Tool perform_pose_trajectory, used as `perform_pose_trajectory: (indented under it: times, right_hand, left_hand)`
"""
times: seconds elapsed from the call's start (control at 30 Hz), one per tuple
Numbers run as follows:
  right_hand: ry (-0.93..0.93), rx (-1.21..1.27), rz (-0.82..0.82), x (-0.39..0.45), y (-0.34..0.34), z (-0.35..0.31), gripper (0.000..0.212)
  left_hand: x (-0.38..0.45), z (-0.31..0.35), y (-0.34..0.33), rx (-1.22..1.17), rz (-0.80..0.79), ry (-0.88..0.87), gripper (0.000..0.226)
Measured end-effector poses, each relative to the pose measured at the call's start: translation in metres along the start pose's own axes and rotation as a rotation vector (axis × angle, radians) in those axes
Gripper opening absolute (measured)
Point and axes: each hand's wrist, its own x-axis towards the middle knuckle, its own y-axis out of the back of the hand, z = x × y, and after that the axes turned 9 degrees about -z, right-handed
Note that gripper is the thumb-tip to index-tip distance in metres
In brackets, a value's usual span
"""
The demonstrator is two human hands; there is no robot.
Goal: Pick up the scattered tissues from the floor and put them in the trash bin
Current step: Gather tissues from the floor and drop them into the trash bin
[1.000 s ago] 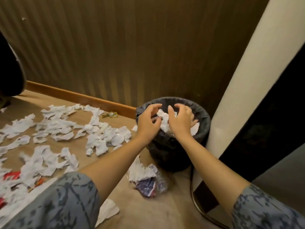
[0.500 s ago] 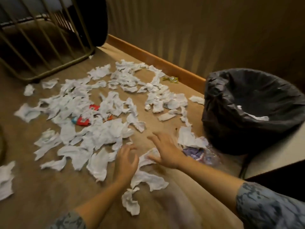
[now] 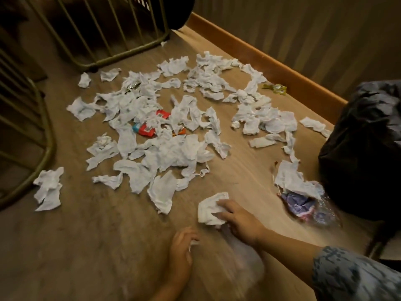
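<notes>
Gathering is underway: a crumpled tissue (image 3: 211,210) is clutched in the right hand (image 3: 239,222), low on the floor (image 3: 86,246); the left hand (image 3: 181,249) is blurred, grip not determinable. Tissues (image 3: 165,135) are spread mid-floor. The trash bin (image 3: 366,153), black-lined, is set right, near for dumping. A baseboard (image 3: 267,61) and metal rails (image 3: 108,35) are noted behind.

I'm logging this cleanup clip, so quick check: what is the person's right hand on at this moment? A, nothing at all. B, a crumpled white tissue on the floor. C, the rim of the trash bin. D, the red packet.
B: the right hand grips a crumpled white tissue lying on the floor.
</notes>
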Motion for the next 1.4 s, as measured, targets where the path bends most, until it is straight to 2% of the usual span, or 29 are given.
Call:
perform_pose_trajectory:
  times: [0.07, 0.13, 0.23, 0.33, 0.4, 0.43, 0.47, 0.5, 0.53, 0.6, 0.67, 0.7, 0.77, 0.87, 0.93, 1.0, 1.03, 1.07, 1.17, 1.27, 1.33, 1.4]
  right_hand:
    - [0.067, 0.020, 0.088, 0.012, 0.003, -0.001, 0.018]
    - [-0.001, 0.082, 0.158, 0.034, 0.012, -0.004, 0.021]
    - [-0.111, 0.113, 0.302, 0.078, 0.036, -0.022, 0.012]
    - [-0.168, 0.059, 0.414, 0.126, 0.056, -0.034, 0.031]
    - [-0.230, 0.037, 0.442, 0.152, 0.060, -0.035, 0.037]
    - [-0.251, -0.008, 0.441, 0.163, 0.059, -0.034, 0.040]
    - [-0.275, -0.071, 0.420, 0.172, 0.057, -0.033, 0.043]
    - [-0.294, -0.135, 0.384, 0.179, 0.052, -0.029, 0.044]
    - [-0.307, -0.177, 0.327, 0.183, 0.045, -0.026, 0.044]
    - [-0.298, -0.159, 0.208, 0.187, 0.029, -0.022, 0.057]
    - [-0.241, -0.117, 0.158, 0.184, 0.013, -0.020, 0.076]
    - [-0.198, -0.114, 0.159, 0.179, 0.006, -0.020, 0.082]
    - [-0.107, -0.088, 0.181, 0.167, -0.005, -0.021, 0.088]
    - [-0.014, -0.036, 0.225, 0.149, -0.019, -0.017, 0.082]
    - [0.049, -0.063, 0.247, 0.139, -0.024, -0.011, 0.066]
    - [0.102, -0.074, 0.260, 0.129, -0.023, -0.005, 0.040]
    - [0.099, -0.070, 0.269, 0.123, -0.020, -0.002, 0.029]
    - [0.071, -0.062, 0.279, 0.118, -0.014, -0.001, 0.023]
    - [-0.082, -0.089, 0.313, 0.104, 0.004, 0.008, 0.030]
    - [-0.142, -0.208, 0.254, 0.095, 0.020, 0.020, 0.044]
    - [-0.072, -0.288, 0.173, 0.087, 0.022, 0.024, 0.058]
    - [-0.006, -0.294, 0.110, 0.079, 0.017, 0.024, 0.065]
  left_hand:
    - [0.024, 0.004, 0.015, 0.033, 0.116, 0.015, 0.033]
    - [0.056, 0.014, 0.034, 0.016, 0.222, 0.054, 0.034]
    - [0.104, 0.013, 0.060, 0.023, 0.314, 0.124, 0.032]
    - [0.142, -0.013, 0.077, 0.129, 0.306, 0.203, 0.038]
    - [0.151, -0.040, 0.084, 0.287, 0.226, 0.279, 0.021]
    - [0.149, -0.049, 0.089, 0.363, 0.161, 0.322, 0.029]
    - [0.144, -0.059, 0.092, 0.411, 0.106, 0.341, 0.047]
    - [0.137, -0.067, 0.094, 0.394, 0.082, 0.338, 0.060]
    - [0.129, -0.072, 0.095, 0.352, 0.072, 0.303, 0.064]
    - [0.111, -0.081, 0.095, 0.298, 0.051, 0.225, 0.050]
    - [0.094, -0.083, 0.090, 0.243, 0.092, 0.209, 0.036]
    - [0.086, -0.082, 0.086, 0.180, 0.127, 0.242, 0.037]
    - [0.071, -0.077, 0.077, 0.098, 0.195, 0.297, 0.052]
    - [0.057, -0.076, 0.068, 0.099, 0.211, 0.234, 0.068]
    - [0.057, -0.074, 0.071, 0.113, 0.180, 0.193, 0.057]
    - [0.059, -0.068, 0.073, 0.124, 0.184, 0.163, 0.034]
    - [0.060, -0.064, 0.073, 0.134, 0.190, 0.153, 0.029]
    - [0.061, -0.060, 0.073, 0.146, 0.190, 0.143, 0.033]
    - [0.056, -0.051, 0.070, 0.178, 0.117, 0.149, 0.058]
    - [0.048, -0.045, 0.064, 0.390, 0.010, 0.126, 0.081]
    - [0.045, -0.046, 0.059, 0.441, -0.007, 0.089, 0.084]
    - [0.046, -0.047, 0.052, 0.344, 0.017, 0.059, 0.073]
